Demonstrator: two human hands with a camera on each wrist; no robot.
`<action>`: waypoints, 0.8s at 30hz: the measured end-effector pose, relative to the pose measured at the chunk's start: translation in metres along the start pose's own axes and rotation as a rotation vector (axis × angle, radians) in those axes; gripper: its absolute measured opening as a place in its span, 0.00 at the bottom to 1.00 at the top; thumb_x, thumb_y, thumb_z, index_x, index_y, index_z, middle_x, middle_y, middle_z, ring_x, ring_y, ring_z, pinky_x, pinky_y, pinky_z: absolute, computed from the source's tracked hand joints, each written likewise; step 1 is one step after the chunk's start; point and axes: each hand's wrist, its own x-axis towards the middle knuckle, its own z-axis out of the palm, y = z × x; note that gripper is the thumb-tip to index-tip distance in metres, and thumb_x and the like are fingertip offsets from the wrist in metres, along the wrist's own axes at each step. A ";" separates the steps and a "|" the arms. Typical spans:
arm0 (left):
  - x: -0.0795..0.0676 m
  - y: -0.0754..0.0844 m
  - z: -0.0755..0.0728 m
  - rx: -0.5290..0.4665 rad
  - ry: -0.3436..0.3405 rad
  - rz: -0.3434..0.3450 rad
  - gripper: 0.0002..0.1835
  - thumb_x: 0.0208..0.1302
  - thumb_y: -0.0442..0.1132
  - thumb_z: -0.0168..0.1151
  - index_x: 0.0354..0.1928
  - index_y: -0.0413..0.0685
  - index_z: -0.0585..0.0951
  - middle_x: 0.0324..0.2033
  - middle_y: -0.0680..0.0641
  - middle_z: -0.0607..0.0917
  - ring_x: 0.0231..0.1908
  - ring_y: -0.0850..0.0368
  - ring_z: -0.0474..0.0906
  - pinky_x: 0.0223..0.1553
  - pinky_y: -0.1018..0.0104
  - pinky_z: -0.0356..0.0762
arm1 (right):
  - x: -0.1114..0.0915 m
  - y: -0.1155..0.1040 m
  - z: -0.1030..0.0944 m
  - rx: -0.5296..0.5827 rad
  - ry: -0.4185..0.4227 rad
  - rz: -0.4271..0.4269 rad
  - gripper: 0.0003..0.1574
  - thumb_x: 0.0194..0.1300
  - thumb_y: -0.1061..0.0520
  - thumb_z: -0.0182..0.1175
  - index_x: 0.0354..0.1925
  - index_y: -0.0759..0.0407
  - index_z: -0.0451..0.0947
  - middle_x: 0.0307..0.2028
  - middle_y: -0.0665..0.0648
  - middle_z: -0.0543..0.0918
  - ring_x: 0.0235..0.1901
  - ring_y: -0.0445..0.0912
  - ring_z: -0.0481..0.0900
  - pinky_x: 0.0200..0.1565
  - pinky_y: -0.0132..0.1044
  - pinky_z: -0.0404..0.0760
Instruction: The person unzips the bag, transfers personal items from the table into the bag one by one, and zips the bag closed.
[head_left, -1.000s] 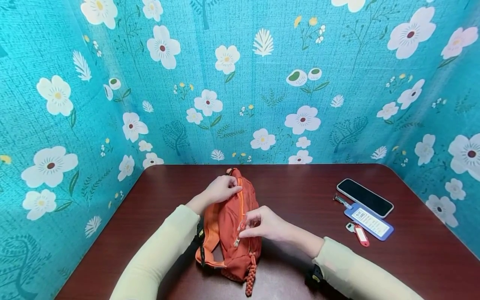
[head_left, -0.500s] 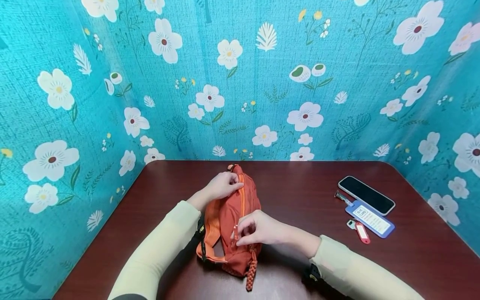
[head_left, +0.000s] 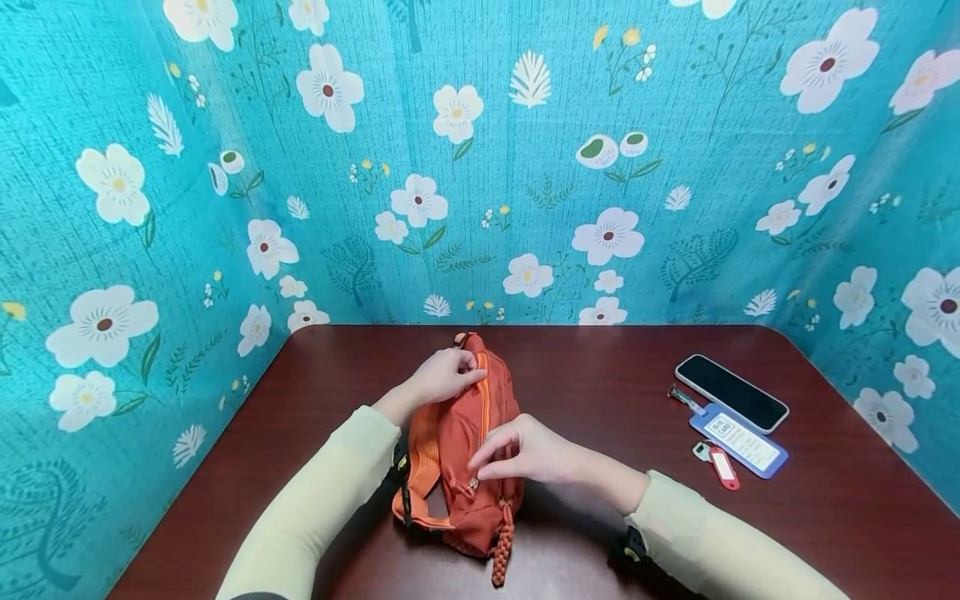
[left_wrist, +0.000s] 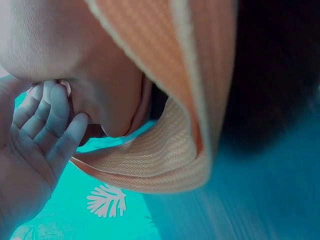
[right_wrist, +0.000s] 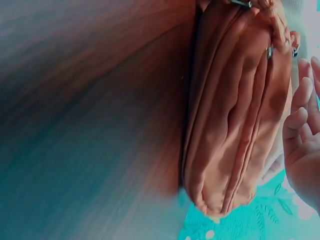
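Where the bag (head_left: 457, 433) is set: lengthwise, near to far, just left of the middle of the table (head_left: 607, 375), with its strap (head_left: 424, 458) looped at left.
Left hand (head_left: 442, 377): the bag's far end is pinched beside the zipper (head_left: 484, 402) by thumb and curled fingers.
Right hand (head_left: 534, 450): thumb and index finger are brought nearly together by the metal zipper pull (head_left: 474, 483), towards the near end; whether it is gripped cannot be told.
Zipper step: the zipper seems to be worked while the far end is steadied.
Zipper's next move: a sure pinch on the pull, with fabric kept taut, is judged to be needed.
Change at the pull: half a second ago an orange cord was seen between the right fingertips; now the metal is exposed just nearer.
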 end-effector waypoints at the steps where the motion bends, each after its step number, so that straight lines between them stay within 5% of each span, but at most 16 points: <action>1: -0.001 0.000 0.000 -0.003 -0.003 0.003 0.13 0.67 0.47 0.62 0.27 0.50 0.77 0.15 0.53 0.74 0.17 0.59 0.72 0.23 0.67 0.67 | -0.002 0.000 -0.002 -0.001 0.013 0.012 0.09 0.61 0.61 0.67 0.40 0.65 0.86 0.34 0.53 0.87 0.30 0.37 0.79 0.28 0.32 0.76; 11: -0.013 -0.001 -0.002 0.020 0.003 0.026 0.13 0.67 0.52 0.61 0.29 0.53 0.79 0.16 0.55 0.75 0.19 0.60 0.71 0.27 0.66 0.68 | -0.026 0.008 -0.020 -0.102 0.082 0.077 0.06 0.59 0.63 0.68 0.37 0.59 0.87 0.31 0.43 0.85 0.22 0.36 0.74 0.23 0.32 0.75; 24: -0.062 0.016 -0.004 0.121 0.067 0.022 0.21 0.56 0.65 0.65 0.27 0.58 0.73 0.17 0.58 0.73 0.20 0.63 0.69 0.23 0.66 0.65 | -0.048 0.013 -0.034 -0.160 0.115 0.094 0.06 0.59 0.61 0.69 0.37 0.61 0.87 0.28 0.45 0.85 0.19 0.40 0.73 0.22 0.33 0.75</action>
